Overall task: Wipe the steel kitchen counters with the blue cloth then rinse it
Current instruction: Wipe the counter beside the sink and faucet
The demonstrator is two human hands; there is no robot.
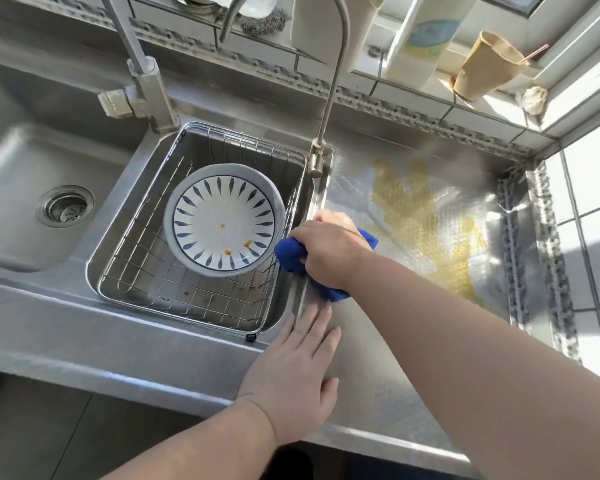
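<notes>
My right hand [329,251] grips the bunched blue cloth [290,254] and presses it on the steel counter [368,341], right at the rim of the small sink basin. A yellow smear [430,230] spreads over the counter to the right of the cloth. My left hand [297,372] lies flat with straight fingers on the counter's front part, just below the cloth.
A wire basket [201,306] in the small basin holds a white plate with blue petals [224,220] and orange specks. A thin gooseneck tap [329,98] stands behind the cloth. The large basin with its drain [65,206] lies left. A paper cup [487,65] leans on the windowsill.
</notes>
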